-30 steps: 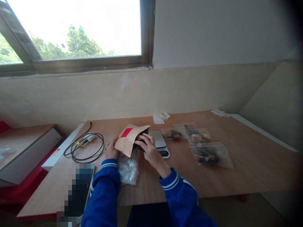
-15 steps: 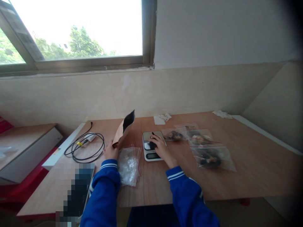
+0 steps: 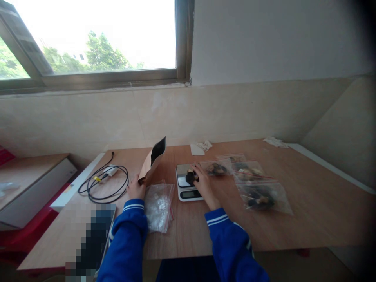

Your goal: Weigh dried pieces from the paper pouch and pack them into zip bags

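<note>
My left hand (image 3: 136,189) is closed around the lower end of a brown paper pouch (image 3: 149,168), which stands tilted with its dark-lined mouth open. My right hand (image 3: 203,185) reaches over a small white kitchen scale (image 3: 181,171). Its curled fingers are round dark, pale-marked dried pieces (image 3: 190,177) on the scale's plate; exactly what they are is too small to tell. Part of the plate and display is hidden by this hand. Clear zip bags (image 3: 159,207), seemingly without contents, lie between my forearms, just below the pouch.
Right of the scale lie several zip bags (image 3: 261,196) with dark and pale dried pieces. A coiled black cable (image 3: 128,184) with a white plug and a blurred-out flat device (image 3: 96,239) are at left. Crumpled tissue (image 3: 205,145) lies near the wall.
My right hand has shifted slightly right on the scale, its fingers drawing in round the dark pieces, and more of the plate shows. The left hand still holds the pouch.
</note>
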The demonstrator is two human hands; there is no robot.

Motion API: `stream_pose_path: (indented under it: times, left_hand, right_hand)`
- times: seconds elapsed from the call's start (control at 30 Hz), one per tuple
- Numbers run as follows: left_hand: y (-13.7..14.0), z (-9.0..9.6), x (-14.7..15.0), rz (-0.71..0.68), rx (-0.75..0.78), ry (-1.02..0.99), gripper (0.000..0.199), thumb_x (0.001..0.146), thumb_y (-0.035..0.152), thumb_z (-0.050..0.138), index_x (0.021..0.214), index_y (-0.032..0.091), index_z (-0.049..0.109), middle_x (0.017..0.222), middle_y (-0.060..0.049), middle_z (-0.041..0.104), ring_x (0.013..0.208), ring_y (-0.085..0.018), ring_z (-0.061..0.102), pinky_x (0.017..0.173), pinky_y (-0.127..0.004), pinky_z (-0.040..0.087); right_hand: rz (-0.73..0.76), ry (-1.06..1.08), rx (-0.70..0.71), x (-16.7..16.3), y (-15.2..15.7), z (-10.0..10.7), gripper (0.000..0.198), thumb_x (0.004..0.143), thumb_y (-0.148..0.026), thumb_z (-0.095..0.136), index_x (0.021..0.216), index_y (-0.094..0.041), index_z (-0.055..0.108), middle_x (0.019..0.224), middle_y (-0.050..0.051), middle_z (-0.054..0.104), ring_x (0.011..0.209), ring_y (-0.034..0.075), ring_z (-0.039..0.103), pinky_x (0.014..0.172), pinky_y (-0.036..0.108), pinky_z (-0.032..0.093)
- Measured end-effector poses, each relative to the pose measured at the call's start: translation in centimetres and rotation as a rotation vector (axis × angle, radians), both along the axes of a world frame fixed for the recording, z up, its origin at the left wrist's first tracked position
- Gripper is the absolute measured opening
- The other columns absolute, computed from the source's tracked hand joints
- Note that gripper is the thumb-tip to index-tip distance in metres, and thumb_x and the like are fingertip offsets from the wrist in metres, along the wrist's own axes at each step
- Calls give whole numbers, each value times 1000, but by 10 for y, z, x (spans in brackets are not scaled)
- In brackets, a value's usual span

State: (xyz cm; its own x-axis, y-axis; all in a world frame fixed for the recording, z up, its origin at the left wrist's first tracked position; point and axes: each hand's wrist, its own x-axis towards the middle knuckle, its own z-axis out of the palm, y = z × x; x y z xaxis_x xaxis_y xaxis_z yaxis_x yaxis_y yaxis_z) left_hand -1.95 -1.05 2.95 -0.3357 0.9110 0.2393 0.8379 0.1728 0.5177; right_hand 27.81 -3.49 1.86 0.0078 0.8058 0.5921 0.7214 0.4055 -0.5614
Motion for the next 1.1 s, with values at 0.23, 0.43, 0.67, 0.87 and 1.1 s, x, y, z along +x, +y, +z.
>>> stream_pose_path:
  times: [0.23,0.43,0.67,0.87,1.1]
  left_hand:
    - [3,-5,-4,-1,-6,13,43,81,31,52,124,24,54,116,-11,66,115,-31,55,95,-47,38]
    - [4,-11,-7,-3,32,19,42,81,31,52,122,23,56,116,-11,66,114,-31,56,94,-48,39]
    - [5,-14,-9,-11,45,14,41,81,32,52,121,23,56,115,-10,66,112,-32,56,94,-49,39]
    - [5,-13,-8,-10,34,8,44,81,32,51,124,22,54,119,-11,65,116,-33,54,94,-50,38]
    - [2,-8,-5,-10,34,9,42,82,30,50,123,20,55,118,-11,65,116,-31,55,94,-47,39]
  right_hand:
    - [-168,85,17,1,-6,-1,37,75,-7,54,108,-19,65,107,12,55,109,29,52,94,48,42]
    - [-21,248,72,0,-7,-4,37,73,-6,49,106,-17,63,110,12,51,108,25,54,94,41,47]
    - [1,291,105,3,-9,-8,43,74,-4,43,110,-18,61,121,13,51,117,24,50,98,43,45]
    - [-85,187,182,2,-14,-2,37,70,0,44,96,-19,62,107,10,53,106,24,51,93,42,44]
    - [-82,-36,184,-6,-21,2,28,79,-1,45,73,-21,64,84,5,57,86,22,50,81,36,40]
